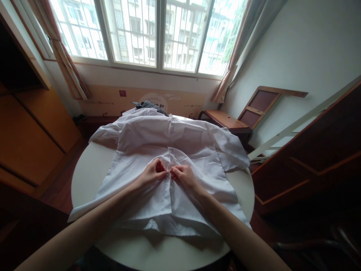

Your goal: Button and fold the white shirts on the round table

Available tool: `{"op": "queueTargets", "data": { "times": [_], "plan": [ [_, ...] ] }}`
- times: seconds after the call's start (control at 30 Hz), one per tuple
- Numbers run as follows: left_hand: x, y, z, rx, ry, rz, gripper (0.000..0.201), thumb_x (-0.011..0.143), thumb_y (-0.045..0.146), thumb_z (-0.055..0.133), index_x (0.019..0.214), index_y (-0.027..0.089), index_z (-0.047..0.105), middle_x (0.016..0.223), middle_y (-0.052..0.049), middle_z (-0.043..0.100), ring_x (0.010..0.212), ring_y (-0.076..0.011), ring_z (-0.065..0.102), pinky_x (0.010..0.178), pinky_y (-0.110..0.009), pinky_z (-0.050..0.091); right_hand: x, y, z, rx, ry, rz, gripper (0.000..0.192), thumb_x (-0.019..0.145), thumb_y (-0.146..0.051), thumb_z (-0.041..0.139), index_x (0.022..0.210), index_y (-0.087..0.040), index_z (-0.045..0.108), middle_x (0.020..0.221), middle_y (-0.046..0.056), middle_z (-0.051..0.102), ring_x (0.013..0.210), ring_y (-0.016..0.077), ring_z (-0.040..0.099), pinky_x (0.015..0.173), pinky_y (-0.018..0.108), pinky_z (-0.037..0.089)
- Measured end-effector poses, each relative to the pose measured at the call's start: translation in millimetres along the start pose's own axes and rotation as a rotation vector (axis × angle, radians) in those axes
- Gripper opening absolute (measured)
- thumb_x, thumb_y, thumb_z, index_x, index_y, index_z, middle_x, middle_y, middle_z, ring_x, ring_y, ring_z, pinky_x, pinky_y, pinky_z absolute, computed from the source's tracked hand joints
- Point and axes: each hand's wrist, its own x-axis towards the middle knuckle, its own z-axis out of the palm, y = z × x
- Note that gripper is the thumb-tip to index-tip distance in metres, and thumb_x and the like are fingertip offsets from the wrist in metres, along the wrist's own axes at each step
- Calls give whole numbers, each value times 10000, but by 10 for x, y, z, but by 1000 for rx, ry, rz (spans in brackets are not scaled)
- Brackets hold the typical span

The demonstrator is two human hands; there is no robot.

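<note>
A white shirt (146, 139) lies spread over a round white table (90, 169), its front opening running down the middle toward me. My left hand (153, 172) and my right hand (183, 176) meet at that opening, fingers pinched on the two fabric edges. The fingertips nearly touch each other. Whether a button sits between them is too small to tell. The shirt's sleeves hang off to the left and right of the table.
A striped dark garment (150, 106) lies at the table's far edge. A wooden cabinet (31, 131) stands on the left, a low wooden bench (225, 121) and a framed panel (261, 103) at the right, dark wood furniture (318, 158) beside it. Windows fill the far wall.
</note>
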Motion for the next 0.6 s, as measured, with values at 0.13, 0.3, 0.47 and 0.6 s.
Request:
{"op": "queueTargets", "data": {
  "times": [0.13, 0.3, 0.47, 0.6],
  "plan": [
    [-16, 58, 9, -132, -34, -39, 313, 597, 270, 693, 647, 172, 400, 629, 37, 482, 582, -90, 490, 544, -224, 399, 17, -19, -46, 85, -76, 46, 180, 710, -259, 561, 648, -120, 657, 535, -2, 566, 472, 72, 441, 442, 187, 319],
    [-29, 120, 20, -163, -30, -47, 322, 590, 231, 683, 610, 174, 366, 605, 47, 449, 562, -79, 466, 531, -216, 394, 28, -49, -51, 140, -98, 84, 144, 665, -244, 598, 676, -118, 666, 478, -28, 512, 421, 58, 399, 389, 178, 269],
    [-34, 59, 30, -74, -7, 19, 258, 622, 217, 657, 631, 170, 403, 631, 32, 457, 585, -84, 464, 536, -212, 405, 29, -66, -69, 123, -132, 82, 138, 664, -230, 599, 695, -116, 671, 548, -5, 577, 468, 73, 454, 429, 187, 325],
    [-22, -44, 35, -108, -45, 25, 269, 619, 175, 651, 626, 167, 382, 632, 32, 471, 588, -81, 477, 554, -214, 419, 37, -84, -61, 2, -121, 10, 116, 678, -204, 587, 692, -125, 670, 636, 19, 632, 565, 105, 528, 521, 208, 387]
  ]
}}
